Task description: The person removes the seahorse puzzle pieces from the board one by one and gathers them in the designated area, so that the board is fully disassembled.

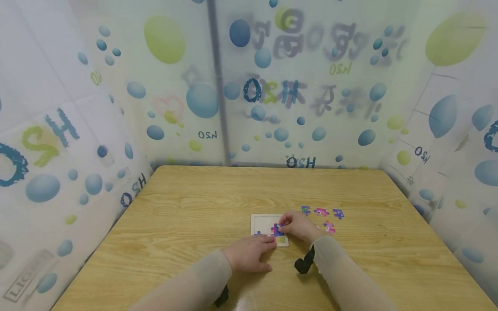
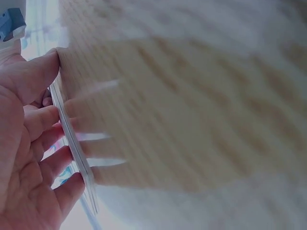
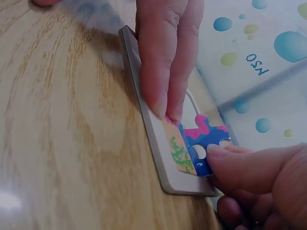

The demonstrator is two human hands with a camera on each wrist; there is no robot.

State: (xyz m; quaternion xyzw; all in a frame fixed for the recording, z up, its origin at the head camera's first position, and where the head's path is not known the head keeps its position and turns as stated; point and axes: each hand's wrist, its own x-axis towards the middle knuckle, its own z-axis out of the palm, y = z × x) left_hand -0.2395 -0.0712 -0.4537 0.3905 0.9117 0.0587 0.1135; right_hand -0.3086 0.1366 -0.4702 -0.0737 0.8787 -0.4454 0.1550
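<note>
A small white puzzle tray (image 1: 264,216) lies on the table with a few jigsaw pieces along its near side. My left hand (image 1: 250,254) rests over its near edge, fingers extended. In the right wrist view, two left fingertips (image 3: 160,109) press beside an orange corner piece with a green plant (image 3: 180,152). My right hand (image 1: 299,225) pinches a blue and pink jigsaw piece (image 3: 211,138) between thumb and fingers, right against the corner piece inside the tray. Seen from the left wrist, the left fingers touch the tray's edge (image 2: 76,146); its surface is mostly hidden there.
Several loose jigsaw pieces lie right of the tray, among them a pink one with an eye (image 1: 321,212), a blue and purple one (image 1: 338,213) and a pink one (image 1: 329,227). The wooden table (image 1: 194,198) meets patterned curtain walls (image 1: 175,108) behind.
</note>
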